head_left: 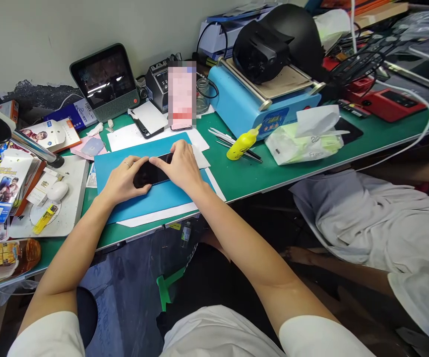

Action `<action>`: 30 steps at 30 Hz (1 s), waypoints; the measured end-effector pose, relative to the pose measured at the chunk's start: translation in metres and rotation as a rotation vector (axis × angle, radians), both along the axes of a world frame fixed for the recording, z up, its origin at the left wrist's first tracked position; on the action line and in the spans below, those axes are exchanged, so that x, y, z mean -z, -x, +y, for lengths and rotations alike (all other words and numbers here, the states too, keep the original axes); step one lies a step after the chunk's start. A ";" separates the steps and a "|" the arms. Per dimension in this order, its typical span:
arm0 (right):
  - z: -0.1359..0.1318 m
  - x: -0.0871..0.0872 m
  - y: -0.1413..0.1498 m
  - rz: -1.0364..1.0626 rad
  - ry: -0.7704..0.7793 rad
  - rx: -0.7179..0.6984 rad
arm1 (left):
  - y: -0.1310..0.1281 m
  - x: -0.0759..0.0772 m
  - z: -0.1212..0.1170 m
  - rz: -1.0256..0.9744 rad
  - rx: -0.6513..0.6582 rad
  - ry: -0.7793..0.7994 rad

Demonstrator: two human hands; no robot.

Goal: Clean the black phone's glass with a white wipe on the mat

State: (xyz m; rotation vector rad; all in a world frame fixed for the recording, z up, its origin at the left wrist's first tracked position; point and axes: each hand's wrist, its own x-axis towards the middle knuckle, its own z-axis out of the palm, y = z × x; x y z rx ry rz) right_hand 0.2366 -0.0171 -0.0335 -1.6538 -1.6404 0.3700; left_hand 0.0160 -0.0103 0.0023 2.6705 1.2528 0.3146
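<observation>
A black phone (151, 171) lies flat on a blue mat (154, 198) on the green bench. My left hand (123, 178), with a ring on one finger, grips the phone's left end, fingers curled round its edge. My right hand (180, 166) lies over the phone's right end, fingers pressed down on its upper edge. Both hands touch the phone; its middle part shows between them.
Around the mat: white paper sheets (151, 134), a yellow glue bottle (242, 144), tweezers (232, 141), a tissue pack (303, 144), a blue machine (259, 99), a small screen device (104, 82), a propped phone (182, 94). Boxes and a white mouse (57, 191) sit left. Another person in white (378, 233) sits right.
</observation>
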 end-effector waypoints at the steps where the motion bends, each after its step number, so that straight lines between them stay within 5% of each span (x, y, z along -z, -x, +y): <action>1: 0.000 0.000 -0.001 0.007 0.005 0.000 | 0.000 0.000 0.000 0.001 0.000 -0.001; 22: 0.014 -0.020 -0.021 -0.065 0.152 -0.038 | -0.002 -0.001 -0.001 0.017 -0.004 -0.031; 30: 0.017 -0.033 -0.029 0.087 0.270 -0.088 | -0.001 0.000 0.000 0.007 -0.005 -0.022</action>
